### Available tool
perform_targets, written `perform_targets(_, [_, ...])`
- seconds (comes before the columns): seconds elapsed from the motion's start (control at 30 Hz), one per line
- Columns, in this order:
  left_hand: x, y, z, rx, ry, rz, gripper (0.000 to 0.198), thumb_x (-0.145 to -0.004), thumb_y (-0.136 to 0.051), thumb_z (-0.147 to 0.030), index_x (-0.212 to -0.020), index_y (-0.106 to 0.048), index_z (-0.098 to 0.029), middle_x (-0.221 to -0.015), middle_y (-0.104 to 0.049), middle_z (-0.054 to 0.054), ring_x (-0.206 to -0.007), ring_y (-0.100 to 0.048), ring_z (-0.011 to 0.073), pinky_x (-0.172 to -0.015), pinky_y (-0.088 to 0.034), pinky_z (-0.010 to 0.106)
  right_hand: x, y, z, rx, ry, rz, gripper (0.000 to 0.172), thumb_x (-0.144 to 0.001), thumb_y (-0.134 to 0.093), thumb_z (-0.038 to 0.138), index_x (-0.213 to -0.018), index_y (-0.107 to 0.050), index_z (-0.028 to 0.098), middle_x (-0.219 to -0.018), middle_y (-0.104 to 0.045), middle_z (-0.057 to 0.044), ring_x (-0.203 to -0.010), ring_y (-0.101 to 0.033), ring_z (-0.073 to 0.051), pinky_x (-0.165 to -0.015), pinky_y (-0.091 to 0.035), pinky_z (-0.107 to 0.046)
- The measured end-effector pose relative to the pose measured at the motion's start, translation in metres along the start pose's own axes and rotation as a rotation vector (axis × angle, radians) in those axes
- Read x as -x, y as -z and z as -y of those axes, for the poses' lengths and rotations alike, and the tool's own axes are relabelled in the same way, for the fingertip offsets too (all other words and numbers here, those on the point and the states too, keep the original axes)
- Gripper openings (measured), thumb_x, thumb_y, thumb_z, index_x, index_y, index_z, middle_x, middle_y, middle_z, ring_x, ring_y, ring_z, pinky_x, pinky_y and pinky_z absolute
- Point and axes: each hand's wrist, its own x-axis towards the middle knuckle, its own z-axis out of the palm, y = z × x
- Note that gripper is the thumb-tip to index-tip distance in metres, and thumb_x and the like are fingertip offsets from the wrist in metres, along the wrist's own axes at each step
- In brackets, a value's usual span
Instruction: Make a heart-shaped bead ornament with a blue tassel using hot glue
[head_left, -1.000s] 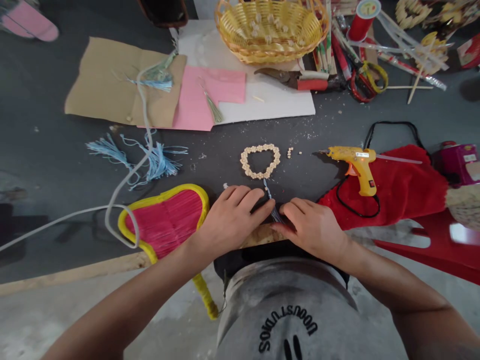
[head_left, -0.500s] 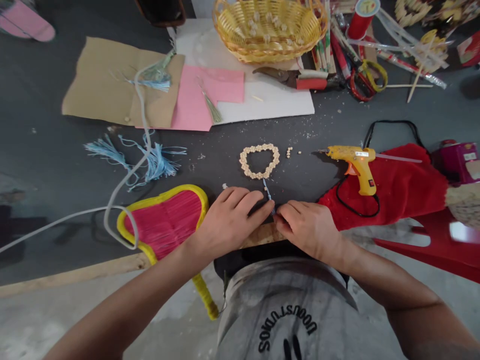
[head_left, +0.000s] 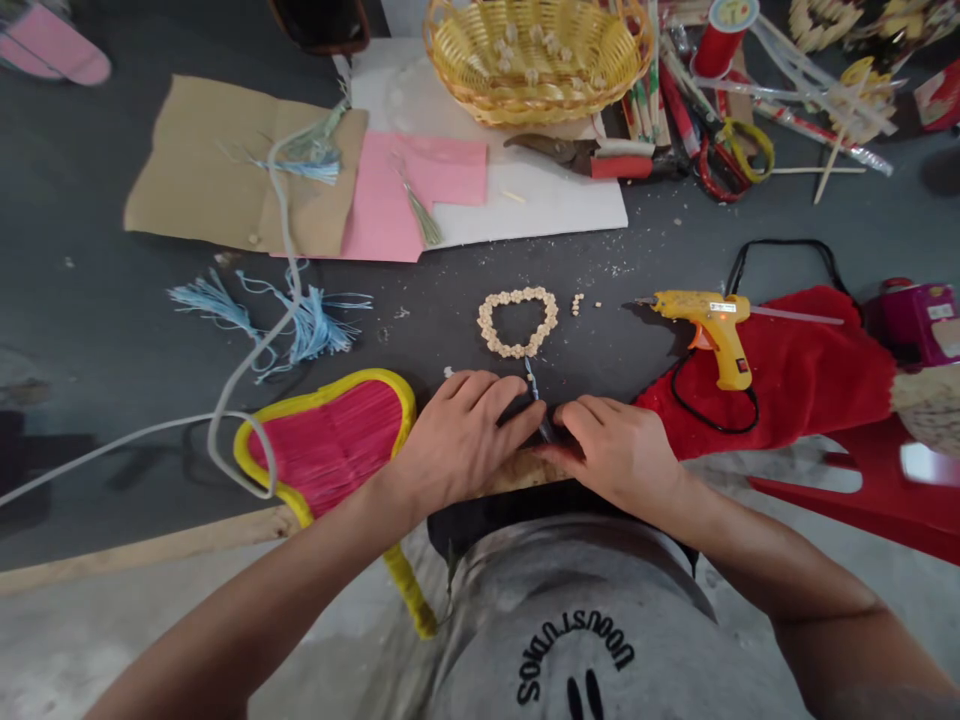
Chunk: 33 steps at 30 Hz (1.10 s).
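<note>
A ring of small pale beads (head_left: 486, 320) lies on the dark table just beyond my hands. From its near side a light-blue cord (head_left: 531, 375) runs down to a tassel (head_left: 546, 432) between my fingers. My left hand (head_left: 466, 430) rests on the table edge, thumb and forefinger closed on the tassel's upper part. Curled around the tassel's lower end is my right hand (head_left: 619, 440), its thumb underneath and forefinger above; the strands there are partly hidden. A few loose beads (head_left: 577, 304) lie right of the ring.
A yellow glue gun (head_left: 709, 320) lies on red cloth (head_left: 810, 360) at right. Blue tassels (head_left: 319, 325) and a pink fan-shaped piece (head_left: 330, 440) with yellow edging lie left, crossed by a grey cable (head_left: 281, 210). Behind are a basket (head_left: 465, 100), pliers (head_left: 551, 150) and scissors (head_left: 727, 165).
My right thumb has stretched left below the tassel's end, and the gap between it and the forefinger has widened. My left hand and the bead ring have hardly moved.
</note>
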Motion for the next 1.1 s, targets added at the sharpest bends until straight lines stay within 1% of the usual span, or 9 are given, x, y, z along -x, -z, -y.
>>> perform_targets(0.07, [0.0,0.0,0.001,0.008,0.005,-0.004,0.023,-0.091,-0.056,-0.034,-0.107,-0.065,-0.021,-0.102,-0.061,0.01,-0.089,-0.053,0.025,-0.075,-0.048,0.039,-0.001,-0.002,0.002,0.013,0.003,-0.002,0.031,-0.092,-0.059,0.046,-0.079,-0.061,0.017,-0.07,-0.065,-0.001,-0.062,-0.059,-0.016,-0.056,-0.031,-0.031])
perform_targets(0.13, [0.0,0.0,0.001,0.015,0.009,-0.011,0.021,-0.09,-0.056,-0.031,-0.107,-0.065,-0.022,-0.104,-0.061,0.009,-0.09,-0.053,0.0248,-0.076,-0.048,0.039,-0.002,-0.004,0.004,0.024,0.007,-0.015,0.024,-0.094,-0.057,0.035,-0.076,-0.061,0.018,-0.067,-0.064,0.0,-0.06,-0.058,-0.015,-0.056,-0.03,-0.031])
perform_targets(0.2, [0.001,0.0,0.002,0.019,0.007,-0.015,0.019,-0.09,-0.056,-0.027,-0.105,-0.066,-0.021,-0.104,-0.061,0.009,-0.091,-0.053,0.025,-0.075,-0.048,0.038,-0.003,-0.005,0.006,0.025,0.006,-0.033,0.022,-0.093,-0.053,0.025,-0.073,-0.06,0.019,-0.064,-0.063,0.001,-0.058,-0.057,-0.014,-0.055,-0.029,-0.031])
perform_targets(0.27, [0.001,0.0,0.002,0.029,0.002,-0.016,0.02,-0.09,-0.055,-0.026,-0.106,-0.066,-0.021,-0.104,-0.061,0.01,-0.09,-0.053,0.0254,-0.075,-0.048,0.039,-0.004,-0.005,0.007,0.009,0.009,-0.046,0.022,-0.092,-0.052,0.022,-0.072,-0.06,0.019,-0.063,-0.064,0.001,-0.057,-0.057,-0.014,-0.055,-0.028,-0.031])
perform_targets(0.43, [0.005,0.0,0.002,0.036,0.017,-0.012,0.026,-0.091,-0.054,-0.022,-0.115,-0.065,-0.022,-0.104,-0.061,0.009,-0.09,-0.054,0.0248,-0.076,-0.048,0.039,-0.004,-0.006,0.007,-0.027,-0.017,-0.039,0.024,-0.092,-0.053,0.023,-0.07,-0.061,0.019,-0.063,-0.066,0.002,-0.055,-0.059,-0.013,-0.054,-0.029,-0.031])
perform_targets(0.57, [0.007,0.001,0.003,0.011,-0.005,-0.015,0.025,-0.092,-0.053,-0.021,-0.114,-0.066,-0.022,-0.103,-0.062,0.009,-0.09,-0.055,0.0246,-0.076,-0.048,0.039,-0.004,-0.007,0.007,-0.045,-0.001,-0.001,0.021,-0.094,-0.052,0.024,-0.077,-0.064,0.018,-0.067,-0.067,0.001,-0.059,-0.062,-0.014,-0.055,-0.032,-0.031])
perform_targets(0.73, [0.005,0.002,0.004,-0.011,-0.021,-0.019,0.024,-0.091,-0.055,-0.024,-0.112,-0.066,-0.022,-0.104,-0.063,0.009,-0.09,-0.055,0.0253,-0.076,-0.047,0.039,-0.003,-0.002,0.006,-0.067,0.018,0.047,0.022,-0.094,-0.054,0.031,-0.081,-0.064,0.017,-0.07,-0.066,0.0,-0.063,-0.062,-0.015,-0.056,-0.035,-0.031])
perform_targets(0.9, [0.002,0.003,0.002,-0.031,-0.022,0.014,0.028,-0.091,-0.055,-0.029,-0.117,-0.064,-0.024,-0.107,-0.062,0.008,-0.09,-0.054,0.0242,-0.076,-0.046,0.038,-0.001,0.005,0.001,-0.065,0.011,0.032,0.026,-0.098,-0.048,0.026,-0.079,-0.064,0.017,-0.071,-0.066,-0.001,-0.066,-0.062,-0.015,-0.06,-0.037,-0.03])
perform_targets(1.1, [0.004,0.0,0.002,-0.048,-0.025,0.034,0.033,-0.091,-0.054,-0.027,-0.123,-0.062,-0.025,-0.107,-0.062,0.007,-0.091,-0.055,0.0236,-0.079,-0.047,0.038,0.003,0.007,-0.004,-0.069,0.009,-0.002,0.027,-0.099,-0.047,0.027,-0.083,-0.066,0.016,-0.076,-0.068,-0.003,-0.07,-0.063,-0.016,-0.062,-0.039,-0.029])
